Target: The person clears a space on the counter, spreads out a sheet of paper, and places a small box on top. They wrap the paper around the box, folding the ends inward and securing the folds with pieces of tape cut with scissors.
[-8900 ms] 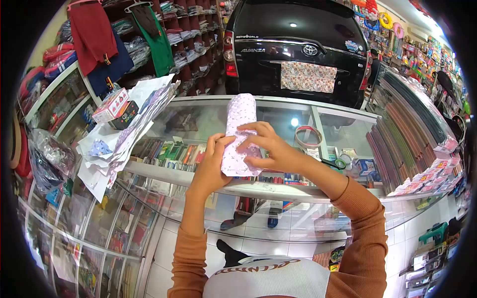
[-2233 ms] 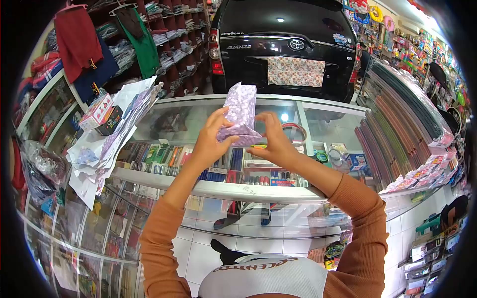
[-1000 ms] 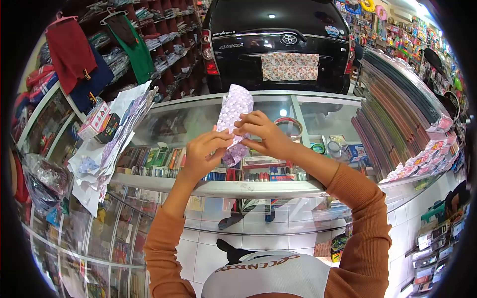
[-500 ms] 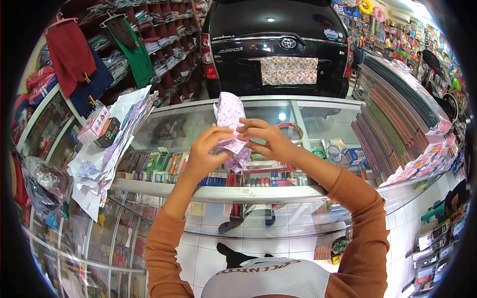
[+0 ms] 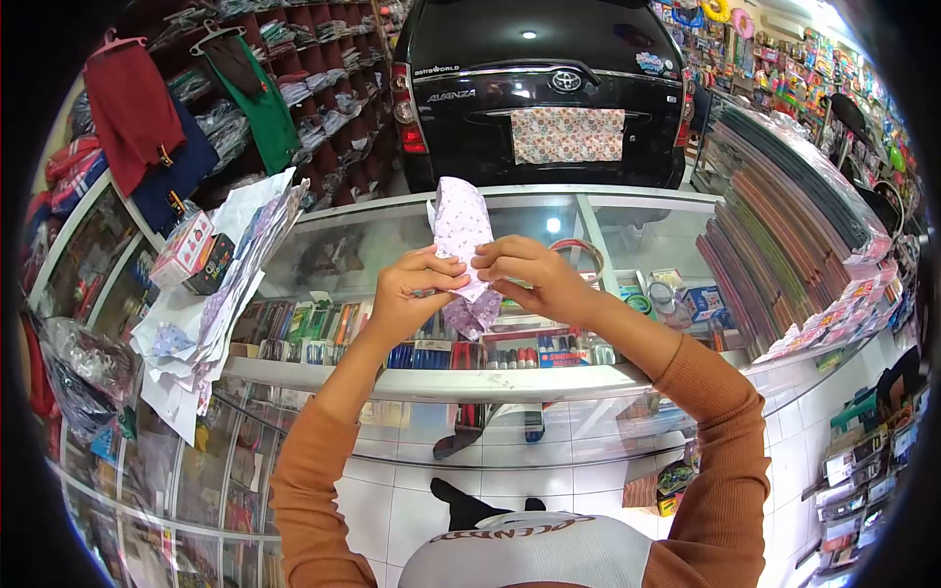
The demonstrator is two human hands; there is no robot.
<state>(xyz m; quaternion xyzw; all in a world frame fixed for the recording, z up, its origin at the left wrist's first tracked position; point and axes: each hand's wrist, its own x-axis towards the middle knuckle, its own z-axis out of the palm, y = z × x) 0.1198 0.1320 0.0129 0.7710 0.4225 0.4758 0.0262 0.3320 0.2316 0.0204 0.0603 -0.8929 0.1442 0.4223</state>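
A folded piece of lilac patterned paper (image 5: 461, 220), shaped like a long narrow packet, is held up over the glass counter. Its upper end rises above my hands, and a crumpled-looking, darker purple part shows below them. My left hand (image 5: 417, 286) pinches it from the left, with thumb and fingers pressed together at its lower middle. From the right, my right hand (image 5: 534, 276) grips the same area with bent fingers. The fingers cover the fold between them.
The glass display counter (image 5: 323, 374) holds pens and other stationery. A stack of patterned paper sheets (image 5: 221, 323) with small boxes (image 5: 186, 253) on it stands left. Piled folders (image 5: 784, 255) stand right. A red-edged ring (image 5: 596, 257) lies near my right hand. A black car (image 5: 544, 88) is behind.
The fingers of both hands have closed in on the paper, which has tilted slightly. My right hand's fingers are more bent. The whole view has shifted a little.
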